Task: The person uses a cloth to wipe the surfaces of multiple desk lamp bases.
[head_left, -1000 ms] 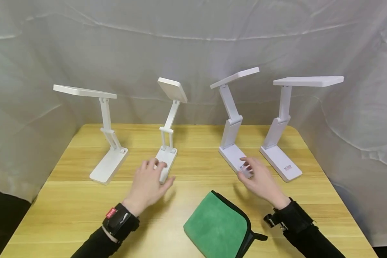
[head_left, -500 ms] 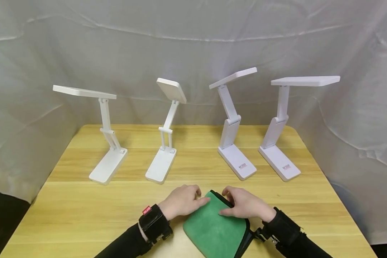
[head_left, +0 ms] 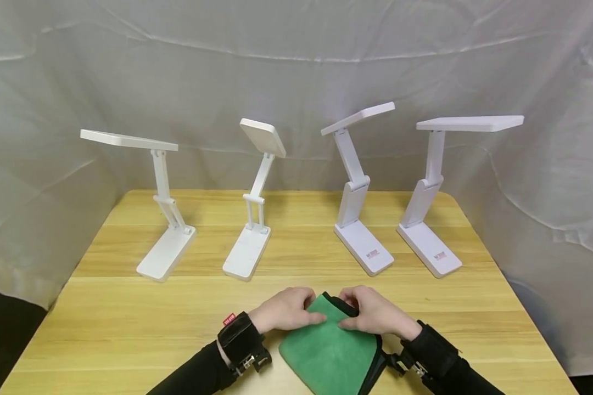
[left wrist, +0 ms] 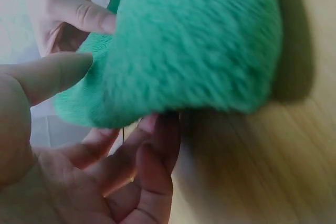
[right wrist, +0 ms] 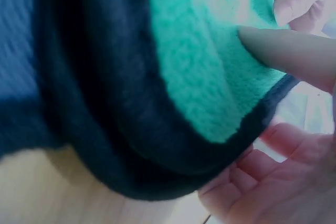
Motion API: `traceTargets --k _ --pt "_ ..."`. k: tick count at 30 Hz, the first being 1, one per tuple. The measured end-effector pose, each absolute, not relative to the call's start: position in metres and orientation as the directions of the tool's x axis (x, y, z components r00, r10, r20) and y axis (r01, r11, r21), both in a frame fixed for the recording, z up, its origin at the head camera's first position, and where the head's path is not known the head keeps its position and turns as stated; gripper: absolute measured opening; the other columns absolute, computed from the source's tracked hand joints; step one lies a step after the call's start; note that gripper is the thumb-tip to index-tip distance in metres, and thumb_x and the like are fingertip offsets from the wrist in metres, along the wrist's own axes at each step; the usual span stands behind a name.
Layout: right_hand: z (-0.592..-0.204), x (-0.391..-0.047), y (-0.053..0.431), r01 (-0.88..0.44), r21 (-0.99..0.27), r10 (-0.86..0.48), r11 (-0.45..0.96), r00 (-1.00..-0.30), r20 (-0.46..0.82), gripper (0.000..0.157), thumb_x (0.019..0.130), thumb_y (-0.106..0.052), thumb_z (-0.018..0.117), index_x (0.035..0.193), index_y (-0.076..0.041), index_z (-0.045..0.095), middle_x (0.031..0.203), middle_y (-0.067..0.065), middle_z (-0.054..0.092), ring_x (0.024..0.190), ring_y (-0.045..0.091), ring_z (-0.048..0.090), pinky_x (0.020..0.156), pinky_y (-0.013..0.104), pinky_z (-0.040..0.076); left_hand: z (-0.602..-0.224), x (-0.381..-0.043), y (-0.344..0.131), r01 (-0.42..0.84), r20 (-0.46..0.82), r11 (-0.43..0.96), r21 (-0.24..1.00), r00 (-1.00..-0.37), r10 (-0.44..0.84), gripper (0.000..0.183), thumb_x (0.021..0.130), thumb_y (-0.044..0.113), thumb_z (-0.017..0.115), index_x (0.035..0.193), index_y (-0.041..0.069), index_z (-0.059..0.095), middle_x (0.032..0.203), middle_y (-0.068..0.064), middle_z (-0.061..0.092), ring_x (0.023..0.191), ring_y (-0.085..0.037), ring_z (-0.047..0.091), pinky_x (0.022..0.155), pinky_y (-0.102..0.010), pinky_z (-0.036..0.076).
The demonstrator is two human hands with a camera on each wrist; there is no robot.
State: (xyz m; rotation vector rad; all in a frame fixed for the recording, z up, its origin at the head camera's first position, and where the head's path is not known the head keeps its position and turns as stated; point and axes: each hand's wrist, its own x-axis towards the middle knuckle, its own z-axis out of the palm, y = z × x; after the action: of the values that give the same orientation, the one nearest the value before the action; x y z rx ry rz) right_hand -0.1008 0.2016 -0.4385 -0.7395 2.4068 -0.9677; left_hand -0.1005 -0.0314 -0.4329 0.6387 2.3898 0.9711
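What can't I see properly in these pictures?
Head view: the green cloth, near corner cut off by the bottom edge.
Head view: red print on the rightmost lamp, too small to read.
Left wrist view: some fingertips of the left hand, hidden behind the green cloth.

I can make out no word, brand or number clearly enough to read. The red tag (head_left: 229,319) on the black wristband (head_left: 238,337) at my left wrist bears pale characters, too small and blurred for me to spell out. Over to my right, the inner white folding desk lamp (head_left: 352,206) has a small reddish printed mark (head_left: 373,254) near the front end of its base, and the outer white folding desk lamp (head_left: 421,203) bears a similar reddish print (head_left: 440,256) in the same place; both are illegible to me.
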Motion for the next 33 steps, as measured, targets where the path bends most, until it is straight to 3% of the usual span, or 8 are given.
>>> traceTargets --k 5,9,13,17,21,28,33 --pt "-0.435 -0.101 0.201 -0.312 -0.858 -0.692 0.408 -0.718 -0.068 0.022 0.084 -0.019 0.072 0.099 -0.014 0.056 0.083 0.0 0.061 0.07 0.01 0.056 0.062 0.024 0.047 -0.435 -0.102 -0.032 0.149 -0.256 0.499 0.854 -0.714 0.651 0.034 0.083 0.037 0.069 0.103 0.011 0.059 0.084 0.002 0.061 0.073 -0.011 0.057 0.066 -0.027 0.049" --pt "-0.431 -0.103 0.2 -0.272 -0.921 -0.675 0.279 -0.737 0.013 0.027 0.086 -0.018 0.069 0.107 -0.009 0.054 0.091 0.006 0.064 0.079 0.017 0.061 0.068 0.028 0.051 -0.437 -0.105 -0.034 0.042 -0.205 0.306 0.951 -0.654 0.728 0.024 0.087 0.027 0.066 0.105 0.011 0.062 0.087 -0.001 0.067 0.074 -0.013 0.063 0.067 -0.028 0.054" --pt "-0.428 -0.106 0.203 -0.231 -0.939 -0.613 0.253 -0.789 0.029 0.032 0.089 -0.017 0.066 0.117 -0.008 0.053 0.098 0.009 0.065 0.085 0.021 0.062 0.07 0.03 0.052 -0.433 -0.107 -0.039 -0.014 -0.15 0.191 0.981 -0.681 0.717 0.028 0.09 0.026 0.064 0.115 0.013 0.059 0.096 -0.001 0.068 0.08 -0.017 0.066 0.07 -0.032 0.056" --pt "-0.426 -0.11 0.209 -0.173 -0.954 -0.574 0.245 -0.819 0.001 0.038 0.092 -0.014 0.061 0.128 -0.009 0.049 0.117 0.011 0.06 0.104 0.023 0.058 0.084 0.031 0.051 -0.422 -0.111 -0.047 -0.013 -0.098 0.128 0.992 -0.719 0.688 0.037 0.089 0.028 0.065 0.123 0.016 0.056 0.104 -0.005 0.067 0.085 -0.022 0.067 0.072 -0.037 0.056" --pt "-0.425 -0.111 0.211 -0.138 -0.955 -0.612 0.262 -0.789 -0.054 0.042 0.094 -0.015 0.059 0.133 -0.008 0.045 0.125 0.011 0.055 0.112 0.023 0.055 0.092 0.032 0.048 -0.413 -0.116 -0.057 0.054 -0.044 0.132 0.99 -0.766 0.642 0.044 0.088 0.029 0.066 0.129 0.021 0.051 0.111 -0.002 0.064 0.093 -0.019 0.064 0.08 -0.037 0.054" --pt "-0.418 -0.116 0.196 -0.142 -0.961 -0.72 0.239 -0.689 -0.077 0.025 0.095 -0.016 0.057 0.117 -0.004 0.056 0.102 0.012 0.065 0.09 0.025 0.063 0.079 0.036 0.054 -0.401 -0.127 -0.061 0.31 0.063 0.333 0.891 -0.809 0.584 0.047 0.088 0.032 0.066 0.129 0.019 0.049 0.115 0.004 0.061 0.109 -0.014 0.055 0.097 -0.04 0.044" --pt "-0.417 -0.115 0.183 -0.025 -0.978 -0.742 0.209 -0.655 -0.142 0.032 0.095 -0.019 0.057 0.123 -0.004 0.051 0.106 0.014 0.064 0.091 0.029 0.064 0.078 0.042 0.055 -0.4 -0.126 -0.057 0.366 0.082 0.349 0.862 -0.782 0.618 0.036 0.089 0.037 0.064 0.12 0.022 0.054 0.096 0.007 0.062 0.087 -0.01 0.059 0.08 -0.032 0.051"
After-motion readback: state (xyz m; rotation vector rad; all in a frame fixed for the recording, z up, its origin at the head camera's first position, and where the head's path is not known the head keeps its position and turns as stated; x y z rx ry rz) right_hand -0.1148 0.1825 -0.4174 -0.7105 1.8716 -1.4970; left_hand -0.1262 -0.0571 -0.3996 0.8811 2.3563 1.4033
